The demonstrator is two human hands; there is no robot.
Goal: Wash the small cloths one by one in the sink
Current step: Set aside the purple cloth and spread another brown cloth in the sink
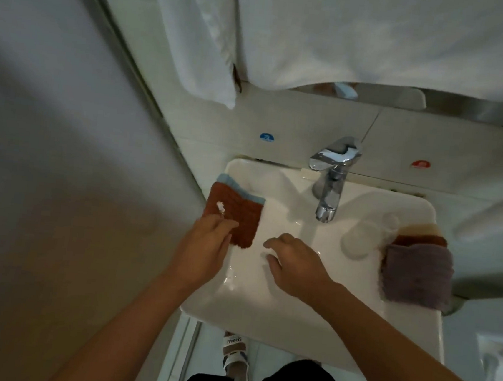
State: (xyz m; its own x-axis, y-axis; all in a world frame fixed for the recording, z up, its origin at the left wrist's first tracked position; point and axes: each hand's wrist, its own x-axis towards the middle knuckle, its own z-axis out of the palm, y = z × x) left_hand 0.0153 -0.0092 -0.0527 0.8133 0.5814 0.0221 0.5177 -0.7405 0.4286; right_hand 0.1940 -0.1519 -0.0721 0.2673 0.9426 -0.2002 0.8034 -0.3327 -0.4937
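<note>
From the head camera, the white sink [263, 308] fills the lower middle, its left rim close against a grey wall [46, 170] and its back edge against a tiled ledge. The open basin between the two hands and below the chrome tap [331, 179] is bare and wet.

A rust-brown cloth [235, 216] with a pale blue border lies draped over the sink's left rim, a small white tag showing on it. The left hand [205, 247] rests on the cloth's near edge; its fingers are curled over the fabric, though whether they pinch it I cannot tell. The right hand [295, 265] hovers over the basin, fingers loosely spread and holding nothing.

On the sink's right ledge sits a stack of small cloths [417, 274]: a grey-purple one on top, a rust one and a beige one showing behind. Just left of the stack stands a clear cup [359, 240].

White towels [320, 37] hang above. On the tiles behind the tap are a blue round sticker [266, 137] and a red round sticker [421, 164], their print too small to read. Below the sink, a sandal [236, 354] strap reads "SENMA".
</note>
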